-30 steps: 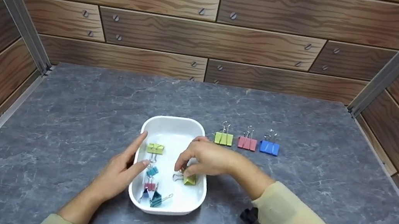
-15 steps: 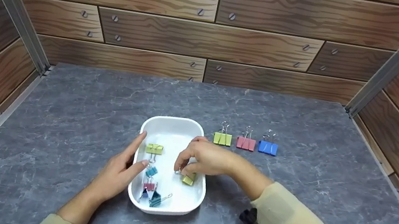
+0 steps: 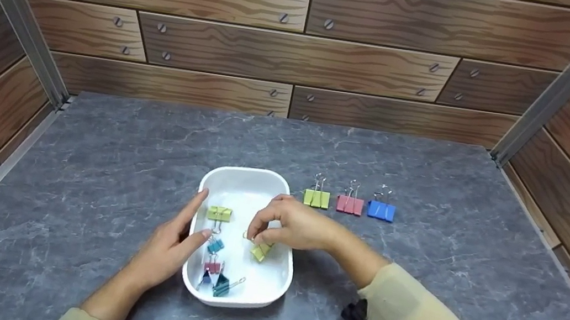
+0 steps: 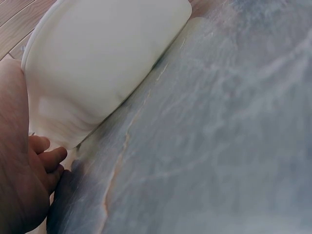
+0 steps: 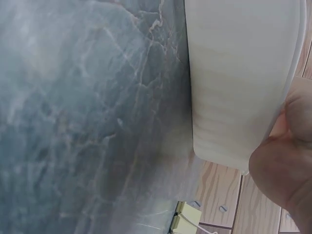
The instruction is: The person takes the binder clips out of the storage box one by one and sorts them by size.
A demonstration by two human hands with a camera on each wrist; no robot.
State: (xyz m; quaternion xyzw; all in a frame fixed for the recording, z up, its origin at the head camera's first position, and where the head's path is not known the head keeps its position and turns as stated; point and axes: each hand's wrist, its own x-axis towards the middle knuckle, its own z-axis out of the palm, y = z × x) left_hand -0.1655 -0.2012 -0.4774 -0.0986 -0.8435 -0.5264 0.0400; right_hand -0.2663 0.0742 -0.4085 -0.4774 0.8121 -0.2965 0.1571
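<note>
In the head view, my right hand (image 3: 298,224) reaches over the right rim of a white tray (image 3: 243,298) and pinches a yellow-green binder clip (image 3: 260,253) between thumb and fingers. That clip hangs tilted low in the tray, its wire handles mostly hidden by the fingertips. My left hand (image 3: 169,247) holds the tray's left side, thumb over the rim and the other fingers along the outer wall. Beside that thumb lie another yellow-green clip (image 3: 219,214) and a small teal clip (image 3: 215,245). A small red clip (image 3: 212,267) and a dark teal clip (image 3: 221,286) lie nearer the front.
Right of the tray, a larger yellow-green clip (image 3: 316,199), a red one (image 3: 350,205) and a blue one (image 3: 381,211) stand in a row, handles pointing back. The grey marbled table (image 3: 442,271) is bounded by wood-patterned walls (image 3: 222,48).
The yellow-green clip in my right hand has moved left from the tray's right wall and turned, its body now slanting. My left hand and the tray stay in place.
</note>
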